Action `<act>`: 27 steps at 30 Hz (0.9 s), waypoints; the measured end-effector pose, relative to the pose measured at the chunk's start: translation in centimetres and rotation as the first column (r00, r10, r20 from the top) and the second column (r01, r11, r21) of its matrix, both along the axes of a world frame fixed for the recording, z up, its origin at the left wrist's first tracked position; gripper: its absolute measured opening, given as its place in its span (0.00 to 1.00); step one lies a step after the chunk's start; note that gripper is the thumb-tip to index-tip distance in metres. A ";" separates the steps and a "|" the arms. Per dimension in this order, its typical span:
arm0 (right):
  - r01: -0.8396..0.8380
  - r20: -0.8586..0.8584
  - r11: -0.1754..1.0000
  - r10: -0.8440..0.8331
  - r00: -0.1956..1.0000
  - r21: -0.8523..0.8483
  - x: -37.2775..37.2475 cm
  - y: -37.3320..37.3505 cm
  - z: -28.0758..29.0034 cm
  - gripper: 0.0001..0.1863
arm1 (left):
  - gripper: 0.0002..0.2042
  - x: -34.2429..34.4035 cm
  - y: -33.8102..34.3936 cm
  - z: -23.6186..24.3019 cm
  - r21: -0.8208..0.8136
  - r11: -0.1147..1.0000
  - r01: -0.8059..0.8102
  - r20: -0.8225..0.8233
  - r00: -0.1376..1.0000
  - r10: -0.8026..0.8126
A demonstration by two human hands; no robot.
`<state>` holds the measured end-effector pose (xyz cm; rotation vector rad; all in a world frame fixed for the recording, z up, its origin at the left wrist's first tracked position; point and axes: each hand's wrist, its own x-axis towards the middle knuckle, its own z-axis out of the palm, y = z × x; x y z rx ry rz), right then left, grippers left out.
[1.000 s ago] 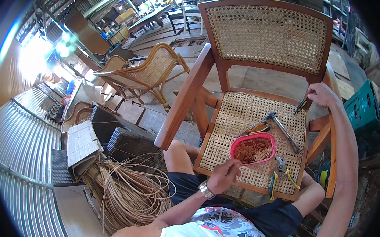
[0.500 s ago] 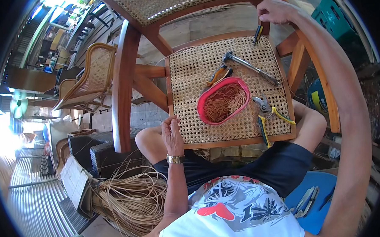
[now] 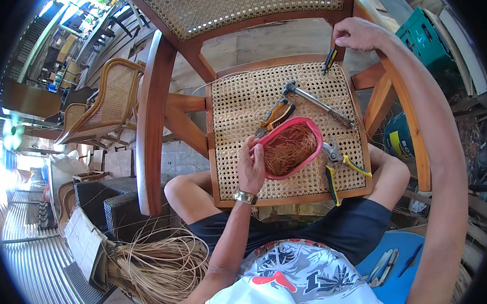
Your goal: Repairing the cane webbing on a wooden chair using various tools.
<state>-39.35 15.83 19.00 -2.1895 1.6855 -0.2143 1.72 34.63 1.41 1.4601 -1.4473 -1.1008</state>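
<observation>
Our left hand grasps the near left side of a pink tub, the thumb lying over the rim. The tub sits under that grip on the woven cane seat of a wooden chair, tilting up to the right. Inside it, just right of our fingers, lies a heap of thin reddish-brown sticks. A metal watch circles the wrist directly behind the grip.

Just beyond our left fingertips, the orange-and-black pliers lie with their nose at the tub's edge. Farther out and to the right of the grip, a hammer slants across the cane, its head at the far end. Right of the tub we see yellow-handled shears, their handles spread toward us.

Well beyond and right of the left grip, our right hand is at the chair's rear upright, fingers curled; we cannot tell whether it clasps anything. A small black-and-yellow tool lies just below it, at the seat's far corner.

Left of the grip and closer to our body, a bundle of cane strands lies in loose loops.
</observation>
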 end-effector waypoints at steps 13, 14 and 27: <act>0.147 -0.138 0.980 -0.129 0.982 0.134 1.0 1.3 1.7 0.18 | 0.19 3.6 -1.3 0.3 -0.015 0.999 -0.049 -0.031 0.998 0.048; 0.145 -0.139 0.981 -0.127 0.982 0.125 1.1 1.3 1.8 0.18 | 0.19 3.8 -2.2 1.1 -0.097 0.995 -0.025 -0.059 0.998 0.019; -0.040 0.027 0.999 0.040 0.999 0.014 -0.6 -0.5 -1.0 0.13 | 0.30 -0.6 -25.1 3.0 0.517 0.855 0.038 -0.825 0.288 0.486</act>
